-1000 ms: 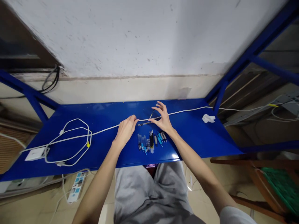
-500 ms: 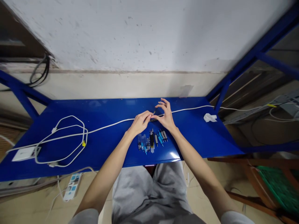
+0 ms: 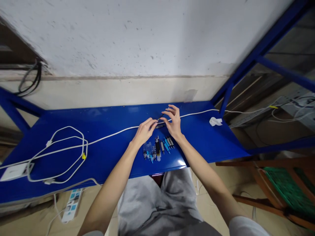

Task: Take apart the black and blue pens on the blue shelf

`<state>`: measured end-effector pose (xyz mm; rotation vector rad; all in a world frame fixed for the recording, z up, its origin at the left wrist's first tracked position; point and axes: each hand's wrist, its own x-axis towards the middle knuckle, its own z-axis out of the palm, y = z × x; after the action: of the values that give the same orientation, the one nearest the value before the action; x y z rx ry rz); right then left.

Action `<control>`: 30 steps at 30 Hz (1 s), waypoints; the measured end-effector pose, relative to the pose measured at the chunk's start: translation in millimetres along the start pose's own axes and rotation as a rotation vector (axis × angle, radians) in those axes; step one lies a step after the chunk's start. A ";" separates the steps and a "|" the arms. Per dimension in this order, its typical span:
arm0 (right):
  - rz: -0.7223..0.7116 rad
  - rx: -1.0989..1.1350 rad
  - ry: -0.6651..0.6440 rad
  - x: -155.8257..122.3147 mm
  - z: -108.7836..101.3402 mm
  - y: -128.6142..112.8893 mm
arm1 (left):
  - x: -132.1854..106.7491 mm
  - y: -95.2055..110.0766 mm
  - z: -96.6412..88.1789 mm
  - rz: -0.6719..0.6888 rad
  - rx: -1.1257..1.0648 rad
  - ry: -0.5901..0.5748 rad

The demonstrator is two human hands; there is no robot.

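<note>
My left hand [image 3: 144,131] is closed in a pinch, thumb and forefinger on the lower end of a thin pen part [image 3: 159,118]. Opposite it, my right hand [image 3: 174,123] has thumb and forefinger bent round the part's upper, darker end, its other fingers raised and curled. Whether the part is a refill or a tip is too small to tell. Just beneath the fingers lies a grey pen piece [image 3: 159,126]. Nearer me are rows of pen parts: clear bluish barrels [image 3: 148,150], dark slim refills [image 3: 157,146], blue grips [image 3: 166,146] and grey grips [image 3: 170,141].
A white cable [image 3: 110,134] crosses the blue table [image 3: 201,141] behind my hands. Coiled white cord [image 3: 85,144] and a white box [image 3: 14,172] lie at left. Crumpled tissue [image 3: 216,121] sits at right. A power strip [image 3: 71,206] is on the floor.
The thin pen part has tilted lower between my fingers, and my right thumb and forefinger have drawn back slightly from my left hand. The view has shifted a little to the right.
</note>
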<state>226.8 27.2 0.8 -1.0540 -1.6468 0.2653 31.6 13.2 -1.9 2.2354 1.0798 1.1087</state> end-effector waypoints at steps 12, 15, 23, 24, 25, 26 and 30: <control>0.204 0.234 0.002 -13.1 16.5 -12.3 | 1.3 -13.4 -8.9 0.104 0.346 0.076; 0.252 0.246 -0.033 -14.9 17.5 -12.4 | 1.3 -11.5 -13.4 0.103 0.403 0.080; 0.236 0.212 -0.134 -15.6 19.1 -15.6 | 4.4 -2.9 -14.5 0.143 0.556 0.044; 0.229 0.212 -0.132 -15.0 19.1 -16.0 | 5.4 -3.7 -14.4 0.150 0.561 0.055; 0.219 0.208 -0.129 -14.0 18.7 -16.0 | 6.5 -4.9 -14.4 0.156 0.565 0.068; 0.207 0.199 -0.125 -12.9 17.7 -15.7 | 7.8 -6.2 -14.3 0.160 0.570 0.082; 0.183 0.161 -0.046 -7.7 10.3 -8.4 | 14.5 -10.4 -15.3 0.164 0.595 0.138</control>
<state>213.6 20.1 -2.7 -1.0834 -1.5425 0.5374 20.1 31.6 7.3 2.7757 1.4560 1.1264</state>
